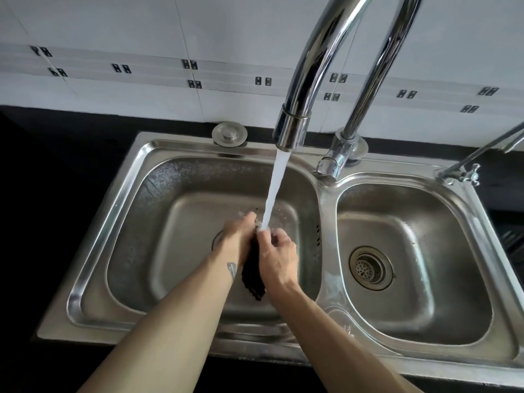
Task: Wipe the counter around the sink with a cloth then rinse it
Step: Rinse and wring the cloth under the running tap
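A dark cloth (253,275) hangs between my two hands over the left basin of the steel double sink (119,222). My left hand (241,228) grips its upper part from the left. My right hand (279,258) grips it from the right, fingers curled round the top. Water (273,188) runs from the tall chrome tap (292,129) and lands on the top of the cloth where both hands meet. The lower end of the cloth dangles free between my wrists.
The right basin (414,251) has a round strainer drain (370,267). A tap lever (330,164) sits on the divider behind the basins, a second small tap (459,173) at far right, and a round steel cap (229,133) on the back rim. Black counter (42,208) surrounds the sink.
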The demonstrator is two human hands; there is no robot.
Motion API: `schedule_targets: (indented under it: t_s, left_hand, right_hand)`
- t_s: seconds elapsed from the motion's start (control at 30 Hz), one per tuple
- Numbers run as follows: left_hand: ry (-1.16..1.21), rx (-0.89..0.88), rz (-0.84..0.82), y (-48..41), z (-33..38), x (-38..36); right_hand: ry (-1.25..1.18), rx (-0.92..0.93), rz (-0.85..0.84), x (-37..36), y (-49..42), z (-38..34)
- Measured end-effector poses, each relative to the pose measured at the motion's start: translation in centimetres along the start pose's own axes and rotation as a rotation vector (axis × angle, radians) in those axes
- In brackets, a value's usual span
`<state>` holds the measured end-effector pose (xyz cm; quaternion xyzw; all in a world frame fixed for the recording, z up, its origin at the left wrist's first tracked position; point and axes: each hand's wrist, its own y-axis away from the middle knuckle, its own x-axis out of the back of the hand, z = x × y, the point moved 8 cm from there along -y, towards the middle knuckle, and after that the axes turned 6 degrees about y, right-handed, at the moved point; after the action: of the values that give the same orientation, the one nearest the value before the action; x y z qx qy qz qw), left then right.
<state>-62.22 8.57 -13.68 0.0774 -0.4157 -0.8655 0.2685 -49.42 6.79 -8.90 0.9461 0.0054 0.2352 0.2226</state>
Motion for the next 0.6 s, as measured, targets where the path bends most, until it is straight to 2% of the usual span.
schedule_targets:
  t_s: [0.17, 0.3, 0.4, 0.5, 0.6]
  left_hand:
    - [-0.042, -0.066, -0.092, 2.3, -0.2, -1.0]
    - [-0.258, -0.129, 0.007, 2.8, -0.6, 0.1]
    - [-0.232, -0.163, 0.080, 1.8, 0.3, 1.2]
    - [-0.110, -0.085, 0.008, 1.7, 0.7, 1.0]
    - [-0.042, -0.018, -0.091, 1.9, 0.4, 0.0]
  right_hand:
    - [0.108, -0.033, 0.029, 0.2, -1.9, -0.1]
    - [0.067, -0.128, 0.026, 0.0, -3.5, 0.8]
    - [-0.073, -0.173, 0.041, -0.6, -2.2, 1.4]
    - [-0.078, -0.037, 0.064, -0.3, 0.3, 0.3]
    - [0.016, 0.096, 0.096, -0.1, 1.2, -1.0]
